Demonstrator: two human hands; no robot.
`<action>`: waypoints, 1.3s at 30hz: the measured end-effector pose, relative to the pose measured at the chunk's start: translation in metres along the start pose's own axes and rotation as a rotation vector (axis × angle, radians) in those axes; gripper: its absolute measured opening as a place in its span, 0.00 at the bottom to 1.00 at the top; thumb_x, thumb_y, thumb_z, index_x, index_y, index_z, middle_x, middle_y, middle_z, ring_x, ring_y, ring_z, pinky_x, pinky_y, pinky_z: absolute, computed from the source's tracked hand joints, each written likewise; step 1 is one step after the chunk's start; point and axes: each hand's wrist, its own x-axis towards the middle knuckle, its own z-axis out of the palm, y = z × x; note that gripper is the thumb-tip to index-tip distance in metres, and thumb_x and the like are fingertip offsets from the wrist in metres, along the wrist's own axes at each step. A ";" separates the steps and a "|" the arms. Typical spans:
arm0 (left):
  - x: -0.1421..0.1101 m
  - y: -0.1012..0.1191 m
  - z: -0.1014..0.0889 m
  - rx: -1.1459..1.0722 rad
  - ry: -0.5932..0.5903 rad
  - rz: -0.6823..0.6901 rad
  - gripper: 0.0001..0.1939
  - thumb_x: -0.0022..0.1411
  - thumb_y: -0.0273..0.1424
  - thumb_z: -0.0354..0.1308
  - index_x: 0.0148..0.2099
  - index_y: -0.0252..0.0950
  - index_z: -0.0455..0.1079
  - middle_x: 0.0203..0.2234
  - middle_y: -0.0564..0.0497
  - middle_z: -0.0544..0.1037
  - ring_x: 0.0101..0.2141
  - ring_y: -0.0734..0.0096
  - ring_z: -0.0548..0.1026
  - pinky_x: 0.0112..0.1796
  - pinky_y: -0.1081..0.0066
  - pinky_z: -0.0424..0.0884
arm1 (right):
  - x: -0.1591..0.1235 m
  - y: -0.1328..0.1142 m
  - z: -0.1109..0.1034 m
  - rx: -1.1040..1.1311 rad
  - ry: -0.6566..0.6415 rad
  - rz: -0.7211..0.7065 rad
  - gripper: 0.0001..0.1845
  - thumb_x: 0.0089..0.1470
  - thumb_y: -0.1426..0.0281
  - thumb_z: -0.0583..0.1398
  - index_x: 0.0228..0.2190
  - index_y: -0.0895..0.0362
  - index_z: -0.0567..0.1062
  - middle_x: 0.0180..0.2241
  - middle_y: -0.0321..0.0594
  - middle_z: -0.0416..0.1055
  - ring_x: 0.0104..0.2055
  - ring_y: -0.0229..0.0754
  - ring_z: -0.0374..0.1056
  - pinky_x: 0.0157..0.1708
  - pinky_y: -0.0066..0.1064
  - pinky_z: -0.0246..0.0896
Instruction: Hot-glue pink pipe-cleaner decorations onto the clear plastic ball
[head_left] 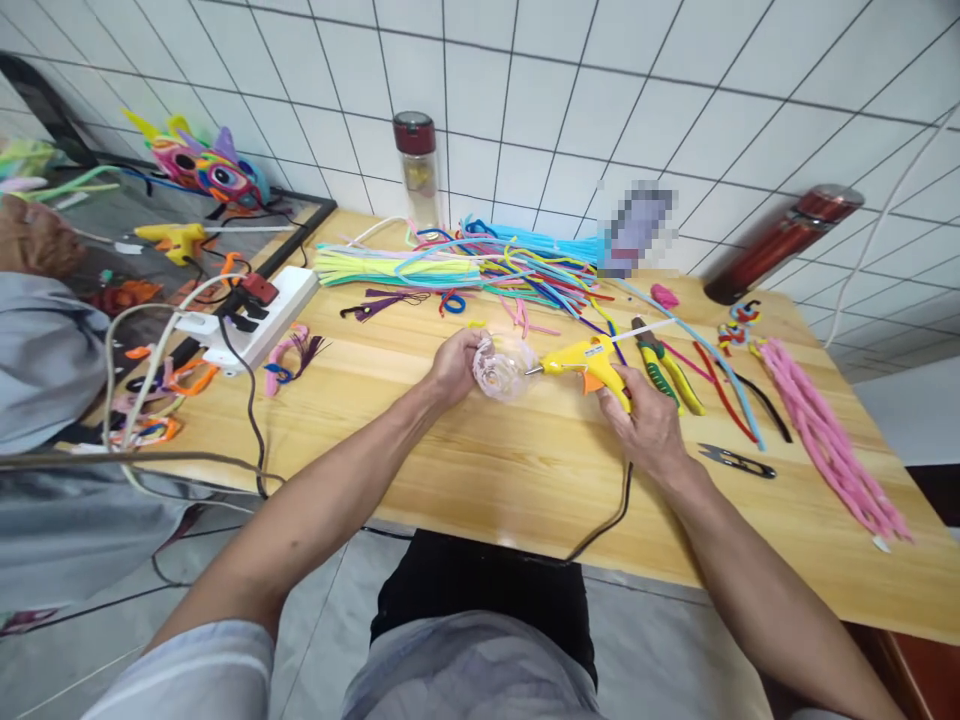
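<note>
My left hand [456, 366] is closed on the edge of a pale pink, see-through round piece [496, 374] with a curled, coiled look; its exact kind is unclear. In my right hand [646, 418] is a yellow hot glue gun [581, 360] with an orange trigger. A white glue stick [645, 330] juts from its back end. The metal nozzle points left, at or very near the right side of the round piece; whether it touches I cannot tell. From the handle a black cord [627, 490] runs down over the table's front edge.
Bundled pipe cleaners [397, 268] lie along the back. Pliers [667, 370], thread snips [737, 461] and pink fuzzy strands [832, 440] are on the right. A red thermos [784, 245] and a bottle [418, 180] stand near the wall. Left are a power strip [270, 318] and a co-worker's hand [37, 238].
</note>
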 end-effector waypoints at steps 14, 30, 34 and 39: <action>-0.001 0.000 -0.005 0.022 -0.029 0.008 0.08 0.52 0.26 0.52 0.21 0.36 0.64 0.16 0.52 0.62 0.18 0.73 0.60 0.23 0.71 0.60 | 0.001 -0.005 0.004 -0.072 -0.065 0.028 0.19 0.66 0.62 0.55 0.51 0.57 0.78 0.32 0.44 0.81 0.32 0.49 0.78 0.31 0.34 0.64; 0.001 -0.002 -0.016 -0.061 -0.072 -0.024 0.08 0.53 0.26 0.53 0.22 0.37 0.62 0.17 0.52 0.65 0.18 0.70 0.65 0.26 0.69 0.65 | 0.006 -0.014 -0.001 0.135 -0.094 0.153 0.21 0.67 0.57 0.55 0.51 0.57 0.77 0.32 0.41 0.80 0.28 0.45 0.72 0.31 0.33 0.63; 0.000 -0.003 -0.013 -0.091 -0.035 -0.021 0.08 0.52 0.26 0.53 0.23 0.37 0.62 0.17 0.52 0.65 0.18 0.70 0.65 0.26 0.69 0.65 | 0.003 -0.011 0.006 0.071 -0.093 0.117 0.20 0.66 0.58 0.55 0.50 0.56 0.78 0.32 0.42 0.81 0.27 0.45 0.72 0.30 0.33 0.61; -0.002 0.000 -0.009 -0.088 -0.010 -0.029 0.08 0.53 0.26 0.54 0.23 0.38 0.61 0.17 0.51 0.65 0.18 0.70 0.65 0.25 0.69 0.64 | -0.001 -0.010 0.009 0.003 -0.060 0.067 0.19 0.65 0.60 0.55 0.49 0.56 0.78 0.33 0.43 0.82 0.29 0.47 0.74 0.30 0.33 0.62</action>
